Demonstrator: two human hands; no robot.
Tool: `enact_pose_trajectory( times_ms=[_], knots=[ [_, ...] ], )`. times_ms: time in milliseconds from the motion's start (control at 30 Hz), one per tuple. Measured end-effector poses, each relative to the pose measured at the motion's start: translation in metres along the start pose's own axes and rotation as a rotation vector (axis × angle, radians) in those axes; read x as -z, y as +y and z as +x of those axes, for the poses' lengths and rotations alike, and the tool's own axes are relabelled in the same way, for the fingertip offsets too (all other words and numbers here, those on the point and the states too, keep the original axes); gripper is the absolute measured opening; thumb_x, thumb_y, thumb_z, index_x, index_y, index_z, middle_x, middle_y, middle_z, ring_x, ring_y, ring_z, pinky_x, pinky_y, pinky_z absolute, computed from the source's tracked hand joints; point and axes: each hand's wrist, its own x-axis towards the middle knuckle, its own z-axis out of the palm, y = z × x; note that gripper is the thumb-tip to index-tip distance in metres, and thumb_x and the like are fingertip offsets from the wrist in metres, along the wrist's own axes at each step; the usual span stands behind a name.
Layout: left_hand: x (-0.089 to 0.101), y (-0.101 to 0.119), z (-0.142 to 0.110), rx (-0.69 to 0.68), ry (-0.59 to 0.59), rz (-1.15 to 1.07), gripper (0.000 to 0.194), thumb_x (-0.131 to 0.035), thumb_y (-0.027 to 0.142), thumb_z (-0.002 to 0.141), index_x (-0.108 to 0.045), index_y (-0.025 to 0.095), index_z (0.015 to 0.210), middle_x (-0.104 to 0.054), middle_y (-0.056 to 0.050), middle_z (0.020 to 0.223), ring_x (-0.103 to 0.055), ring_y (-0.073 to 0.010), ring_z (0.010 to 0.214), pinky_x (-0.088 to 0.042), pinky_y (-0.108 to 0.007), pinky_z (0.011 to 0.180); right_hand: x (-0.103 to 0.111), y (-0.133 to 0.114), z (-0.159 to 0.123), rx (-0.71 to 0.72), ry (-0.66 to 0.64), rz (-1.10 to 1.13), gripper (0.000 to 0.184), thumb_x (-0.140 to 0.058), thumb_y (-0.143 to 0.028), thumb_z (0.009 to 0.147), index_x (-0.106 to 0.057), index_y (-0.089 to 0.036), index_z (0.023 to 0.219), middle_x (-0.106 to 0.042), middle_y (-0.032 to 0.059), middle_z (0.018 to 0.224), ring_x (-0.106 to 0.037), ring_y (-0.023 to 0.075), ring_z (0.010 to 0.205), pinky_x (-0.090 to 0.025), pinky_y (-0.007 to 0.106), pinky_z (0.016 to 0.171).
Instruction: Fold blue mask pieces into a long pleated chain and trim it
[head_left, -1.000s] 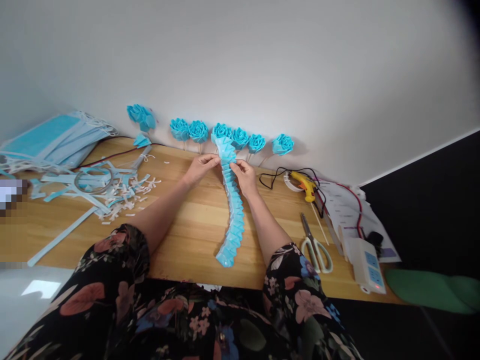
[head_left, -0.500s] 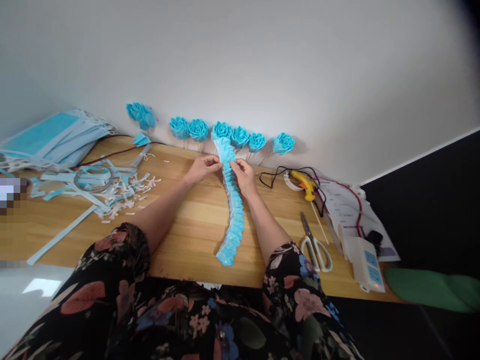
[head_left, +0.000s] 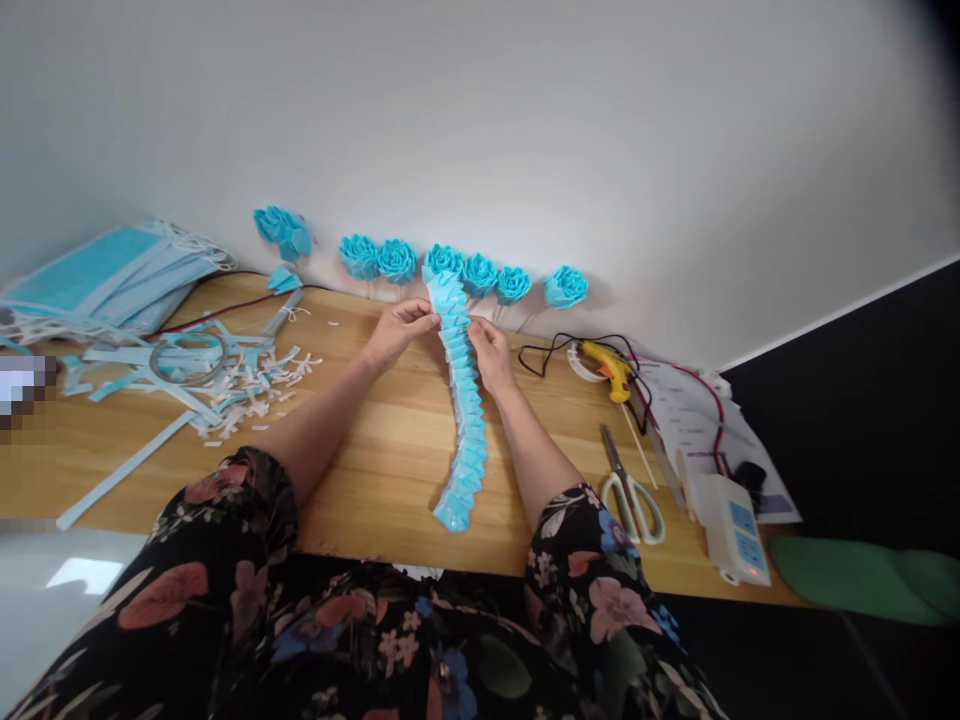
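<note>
Across the worktop [head_left: 375,480], a pleated blue strip [head_left: 469,430] runs from twelve to six o'clock, far end toward eleven. Folds seem complete throughout; it is uncoiled. Left hand [head_left: 401,330] and right hand [head_left: 491,355] each pinch an edge, grip closed. Folded blue roses [head_left: 396,261] stand beyond, at twelve.

A smooth, plain off-white wall [head_left: 480,120] rises behind the far edge of the light-brown, wood-grained surface [head_left: 382,460], brightest above the middle of that edge and shading to a cooler blue-grey at the left. Past the right edge lies a flat, matte black expanse [head_left: 862,400], floor or panel unclear, divided from the wall by a thin white strip [head_left: 840,315]. Below the near-left corner, a glossy pale-grey area [head_left: 30,600] carries a bright four-sided patch of light [head_left: 86,573].
</note>
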Motion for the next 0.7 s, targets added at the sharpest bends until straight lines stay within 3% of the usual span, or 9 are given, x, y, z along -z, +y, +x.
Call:
enact_pose_trajectory(
  times_ms=[200, 433, 567, 700],
  knots=[
    [-0.004, 0.007, 0.000, -0.026, -0.034, 0.009, 0.037, -0.086, 0.047, 0.064, -0.070, 0.016, 0.074, -0.068, -0.001, 0.071, -0.061, -0.0135, 0.069, -0.050, -0.028, 0.075, -0.002, -0.007, -0.001, -0.065, -0.010, -0.004, 0.046, -0.074, -0.062, 0.066, -0.071, -0.019, 0.082, -0.065, -0.0019, 0.071, -0.054, 0.0129, 0.065, -0.047, 0.026, 0.063],
    [-0.006, 0.024, -0.004, -0.112, -0.109, 0.134, 0.036, -0.078, 0.052, 0.074, -0.071, 0.016, 0.073, -0.067, -0.003, 0.073, -0.060, -0.0151, 0.072, -0.049, -0.028, 0.074, -0.002, -0.010, 0.000, -0.053, 0.012, 0.011, 0.041, -0.076, -0.060, 0.064, -0.070, -0.020, 0.073, -0.064, -0.0020, 0.068, -0.054, 0.0136, 0.064, -0.047, 0.027, 0.063],
    [-0.003, 0.025, -0.010, -0.069, -0.138, 0.195, 0.046, -0.067, 0.061, 0.081, -0.070, 0.015, 0.075, -0.066, -0.004, 0.073, -0.059, -0.0155, 0.072, -0.048, -0.027, 0.073, -0.004, -0.010, 0.001, -0.055, 0.070, 0.001, 0.045, -0.075, -0.062, 0.064, -0.068, -0.019, 0.071, -0.062, -0.0026, 0.065, -0.052, 0.0128, 0.062, -0.046, 0.026, 0.060],
    [-0.002, 0.020, -0.015, 0.015, -0.154, 0.188, 0.042, -0.073, 0.057, 0.077, -0.070, 0.015, 0.082, -0.066, -0.002, 0.073, -0.059, -0.0145, 0.071, -0.046, -0.026, 0.072, -0.008, -0.014, -0.002, -0.046, 0.064, -0.032, 0.043, -0.073, -0.061, 0.068, -0.066, -0.018, 0.072, -0.062, -0.0019, 0.065, -0.054, 0.0135, 0.063, -0.046, 0.026, 0.060]
  ],
)
